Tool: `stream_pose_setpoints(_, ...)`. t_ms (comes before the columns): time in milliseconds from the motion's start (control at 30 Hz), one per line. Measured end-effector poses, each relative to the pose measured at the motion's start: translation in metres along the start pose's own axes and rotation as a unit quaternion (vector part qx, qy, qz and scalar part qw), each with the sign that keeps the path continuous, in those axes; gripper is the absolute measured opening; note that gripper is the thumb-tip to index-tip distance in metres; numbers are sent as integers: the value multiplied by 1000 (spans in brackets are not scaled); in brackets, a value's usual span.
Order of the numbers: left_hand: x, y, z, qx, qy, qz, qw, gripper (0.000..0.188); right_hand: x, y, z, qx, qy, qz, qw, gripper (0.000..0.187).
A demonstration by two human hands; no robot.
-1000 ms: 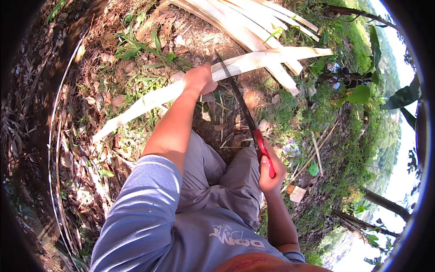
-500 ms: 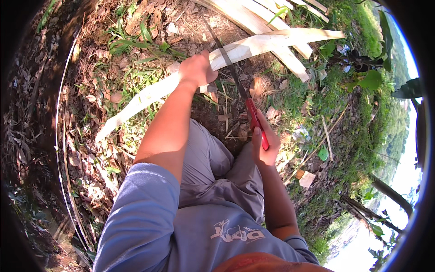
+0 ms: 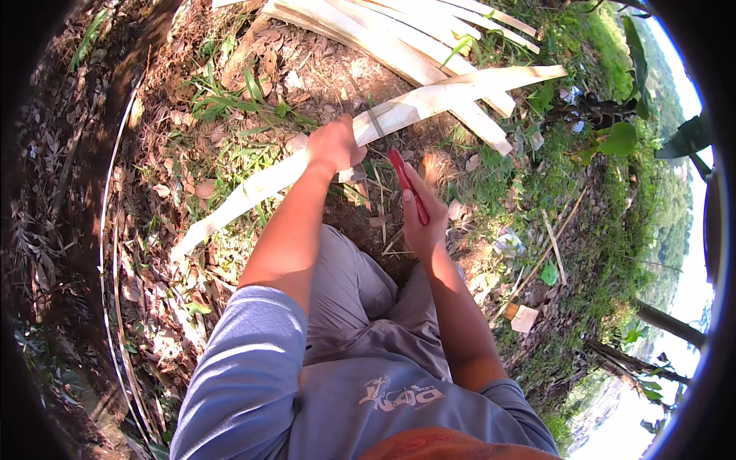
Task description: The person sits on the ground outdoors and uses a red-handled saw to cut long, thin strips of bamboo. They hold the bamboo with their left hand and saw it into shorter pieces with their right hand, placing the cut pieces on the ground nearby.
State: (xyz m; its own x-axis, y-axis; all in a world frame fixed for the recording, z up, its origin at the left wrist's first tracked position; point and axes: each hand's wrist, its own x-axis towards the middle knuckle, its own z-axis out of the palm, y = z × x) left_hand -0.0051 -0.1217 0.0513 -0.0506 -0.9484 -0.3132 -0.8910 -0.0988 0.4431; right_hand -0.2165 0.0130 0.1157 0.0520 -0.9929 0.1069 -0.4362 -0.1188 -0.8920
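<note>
A long pale wooden plank [image 3: 420, 106] lies slantwise before me, its right part resting across other planks. My left hand [image 3: 334, 146] is closed on it near the middle, pressing from above. My right hand [image 3: 426, 215], to the right and nearer my body, is wrapped round the red handle of a hand saw [image 3: 405, 175]. Its dark, narrow blade crosses the plank just right of my left hand. Motion blurs the blade, so its tip and its depth in the wood cannot be made out.
Several split planks [image 3: 368, 40] are heaped on the ground at the far side. A small wood block [image 3: 524, 318] and a thin stick [image 3: 553, 245] lie to my right. Leafy plants [image 3: 617, 138] and a sloping trunk [image 3: 668, 323] stand at the right; dry leaves and grass surround my knees.
My right hand has moved forward and slightly left with the saw, bringing the handle closer to the plank. My left hand keeps its hold on the plank. The whole view has shifted slightly.
</note>
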Motion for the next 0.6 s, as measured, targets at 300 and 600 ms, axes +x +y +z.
stream_pose_setpoints(300, 0, 3, -2, 1, -17, -27, 999, 64, -98, 11, -59, -96, -12, 17, 995, 48)
stream_pose_setpoints(600, -1, 2, 2, 8, 2, -9, 1000, 61, -109, 3, -69, -86, -4, -1, 996, 41)
